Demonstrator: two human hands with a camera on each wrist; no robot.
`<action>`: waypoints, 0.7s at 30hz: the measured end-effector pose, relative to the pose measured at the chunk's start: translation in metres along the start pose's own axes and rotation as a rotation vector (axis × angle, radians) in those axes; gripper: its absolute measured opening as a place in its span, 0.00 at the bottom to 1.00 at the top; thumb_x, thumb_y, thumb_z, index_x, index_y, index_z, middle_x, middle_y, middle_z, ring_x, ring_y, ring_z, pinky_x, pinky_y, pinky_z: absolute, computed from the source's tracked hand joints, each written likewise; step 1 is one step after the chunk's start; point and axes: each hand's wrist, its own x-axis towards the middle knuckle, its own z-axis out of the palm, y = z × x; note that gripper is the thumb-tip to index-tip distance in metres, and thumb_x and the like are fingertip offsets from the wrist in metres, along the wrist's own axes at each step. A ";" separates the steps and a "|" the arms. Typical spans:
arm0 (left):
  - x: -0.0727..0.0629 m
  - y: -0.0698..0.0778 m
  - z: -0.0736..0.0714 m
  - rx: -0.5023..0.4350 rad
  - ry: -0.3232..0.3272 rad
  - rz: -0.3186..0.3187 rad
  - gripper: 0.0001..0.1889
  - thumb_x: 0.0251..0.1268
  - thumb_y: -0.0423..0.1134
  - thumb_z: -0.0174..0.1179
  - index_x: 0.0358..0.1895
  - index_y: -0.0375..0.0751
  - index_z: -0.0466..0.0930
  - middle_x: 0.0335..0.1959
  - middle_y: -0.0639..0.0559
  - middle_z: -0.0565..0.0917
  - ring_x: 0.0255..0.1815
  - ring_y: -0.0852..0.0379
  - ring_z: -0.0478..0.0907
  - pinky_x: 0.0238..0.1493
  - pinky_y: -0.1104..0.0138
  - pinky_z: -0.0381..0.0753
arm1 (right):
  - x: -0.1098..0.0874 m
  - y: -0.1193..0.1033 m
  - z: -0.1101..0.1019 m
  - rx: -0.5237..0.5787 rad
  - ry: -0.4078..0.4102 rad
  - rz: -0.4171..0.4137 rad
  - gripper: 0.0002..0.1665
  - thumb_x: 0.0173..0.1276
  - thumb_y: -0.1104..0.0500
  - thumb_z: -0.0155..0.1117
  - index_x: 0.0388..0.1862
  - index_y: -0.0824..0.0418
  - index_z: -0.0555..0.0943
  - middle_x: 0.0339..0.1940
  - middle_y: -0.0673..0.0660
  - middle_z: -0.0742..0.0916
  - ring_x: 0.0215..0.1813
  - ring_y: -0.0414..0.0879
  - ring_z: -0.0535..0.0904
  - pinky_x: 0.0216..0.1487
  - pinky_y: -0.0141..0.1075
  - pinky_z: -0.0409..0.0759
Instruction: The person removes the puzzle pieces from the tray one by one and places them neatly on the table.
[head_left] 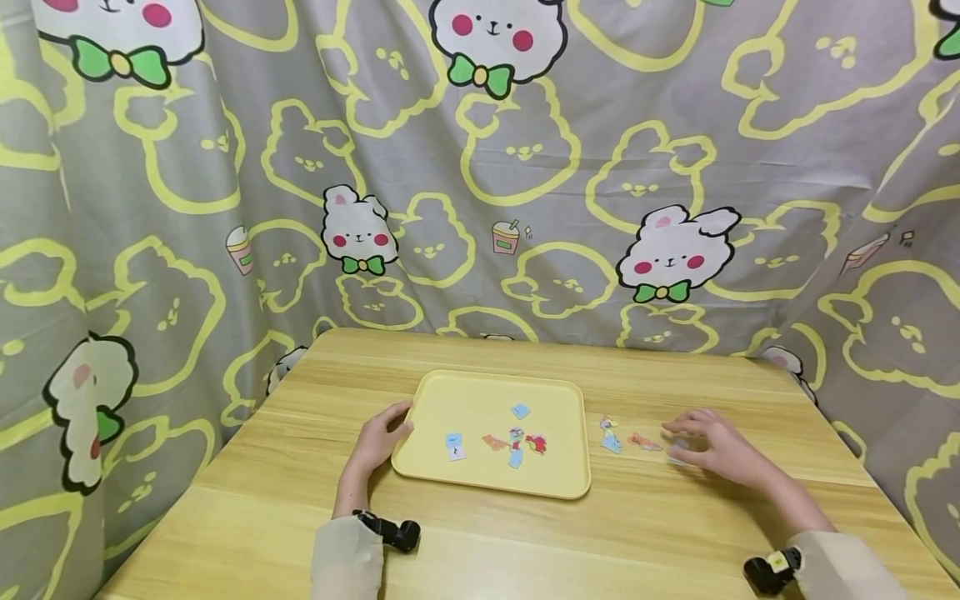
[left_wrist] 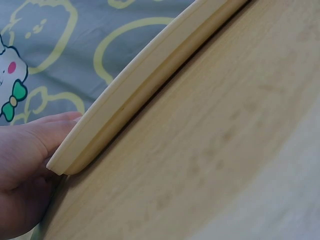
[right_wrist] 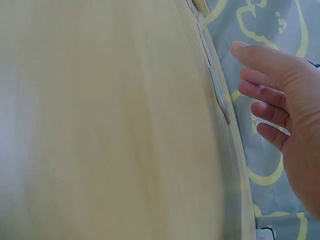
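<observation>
A yellow tray [head_left: 491, 481] lies on the wooden table, with several small flat printed cutouts on it, among them a red cutout [head_left: 536, 443] and a blue cutout [head_left: 521, 411]. My left hand [head_left: 384, 435] grips the tray's left rim; in the left wrist view, the fingers [left_wrist: 55, 120] curl at the tray's corner. To the right of the tray are a blue-and-yellow cutout [head_left: 611, 437] and an orange cutout [head_left: 642, 442]. Just above another blue cutout [head_left: 678, 454], partly hidden by it, hovers my right hand [head_left: 712, 446], fingers spread and relaxed with nothing held.
The wooden table [head_left: 525, 550] reaches back to a grey patterned curtain [head_left: 480, 250], which also hangs at both sides. Black wrist cameras, one on the left wrist [head_left: 397, 532] and one on the right [head_left: 772, 572], sit close above the tabletop.
</observation>
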 end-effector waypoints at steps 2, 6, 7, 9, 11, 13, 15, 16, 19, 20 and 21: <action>0.000 0.000 0.000 0.011 0.003 0.010 0.25 0.72 0.37 0.56 0.70 0.40 0.69 0.70 0.37 0.71 0.74 0.35 0.62 0.75 0.44 0.62 | 0.002 -0.003 0.002 0.005 0.004 -0.001 0.23 0.57 0.52 0.75 0.51 0.59 0.86 0.46 0.50 0.85 0.50 0.40 0.75 0.47 0.42 0.81; 0.000 0.000 0.000 0.002 -0.001 0.000 0.25 0.72 0.37 0.56 0.70 0.40 0.69 0.71 0.37 0.71 0.74 0.36 0.62 0.76 0.45 0.61 | 0.005 -0.008 0.006 0.019 0.006 -0.008 0.23 0.57 0.53 0.76 0.51 0.60 0.86 0.47 0.51 0.85 0.50 0.43 0.76 0.47 0.45 0.82; 0.000 -0.001 0.000 -0.002 -0.002 -0.003 0.25 0.72 0.37 0.56 0.70 0.41 0.69 0.71 0.38 0.71 0.74 0.36 0.62 0.76 0.45 0.61 | 0.006 -0.009 0.007 0.021 0.007 -0.009 0.23 0.57 0.53 0.76 0.50 0.60 0.86 0.47 0.51 0.85 0.50 0.44 0.76 0.48 0.45 0.82; 0.001 -0.001 0.000 -0.006 -0.005 -0.007 0.25 0.72 0.37 0.56 0.70 0.41 0.69 0.71 0.38 0.70 0.75 0.36 0.62 0.76 0.45 0.61 | 0.009 -0.012 0.009 0.023 0.012 -0.013 0.23 0.56 0.53 0.76 0.50 0.60 0.86 0.47 0.52 0.86 0.50 0.45 0.76 0.48 0.47 0.82; 0.001 -0.001 0.000 -0.009 -0.006 -0.012 0.25 0.72 0.38 0.56 0.70 0.41 0.69 0.71 0.38 0.70 0.75 0.36 0.62 0.76 0.45 0.61 | 0.012 -0.014 0.012 0.025 0.012 -0.014 0.23 0.56 0.52 0.76 0.50 0.60 0.86 0.47 0.52 0.86 0.50 0.46 0.77 0.48 0.47 0.82; 0.001 -0.001 0.000 -0.010 -0.006 -0.009 0.25 0.72 0.38 0.57 0.71 0.41 0.69 0.71 0.38 0.70 0.75 0.36 0.62 0.76 0.45 0.61 | 0.015 -0.016 0.015 0.026 0.012 -0.017 0.24 0.56 0.52 0.76 0.50 0.60 0.86 0.47 0.52 0.86 0.51 0.47 0.77 0.49 0.47 0.82; 0.001 -0.001 0.000 -0.014 -0.007 -0.012 0.26 0.72 0.38 0.57 0.71 0.41 0.68 0.71 0.38 0.70 0.75 0.37 0.61 0.77 0.46 0.61 | 0.018 -0.017 0.018 0.025 0.013 -0.023 0.24 0.56 0.51 0.76 0.50 0.60 0.86 0.47 0.52 0.86 0.50 0.47 0.77 0.49 0.47 0.82; 0.001 -0.001 0.000 -0.013 -0.007 -0.011 0.26 0.71 0.38 0.57 0.71 0.41 0.68 0.71 0.38 0.70 0.75 0.37 0.61 0.77 0.46 0.61 | 0.020 -0.018 0.020 0.025 0.014 -0.024 0.24 0.56 0.51 0.76 0.50 0.59 0.86 0.47 0.51 0.86 0.50 0.47 0.77 0.49 0.47 0.82; 0.001 -0.001 0.000 -0.010 -0.005 -0.010 0.26 0.71 0.38 0.57 0.71 0.41 0.68 0.71 0.38 0.70 0.75 0.36 0.61 0.76 0.45 0.61 | 0.025 -0.022 0.023 0.029 0.017 -0.040 0.23 0.55 0.52 0.76 0.49 0.59 0.86 0.46 0.51 0.86 0.50 0.47 0.77 0.50 0.48 0.81; 0.001 -0.001 0.000 -0.010 -0.004 -0.014 0.26 0.71 0.38 0.57 0.71 0.41 0.68 0.71 0.38 0.70 0.75 0.37 0.61 0.77 0.45 0.61 | 0.026 -0.023 0.025 0.034 0.020 -0.046 0.23 0.55 0.52 0.76 0.49 0.59 0.86 0.46 0.51 0.86 0.50 0.47 0.78 0.50 0.49 0.81; 0.001 -0.001 0.000 -0.011 -0.004 -0.015 0.26 0.71 0.38 0.57 0.71 0.41 0.68 0.71 0.38 0.70 0.75 0.37 0.61 0.77 0.45 0.61 | 0.028 -0.025 0.026 0.037 0.021 -0.050 0.23 0.56 0.53 0.76 0.49 0.59 0.86 0.46 0.51 0.86 0.51 0.48 0.78 0.51 0.49 0.80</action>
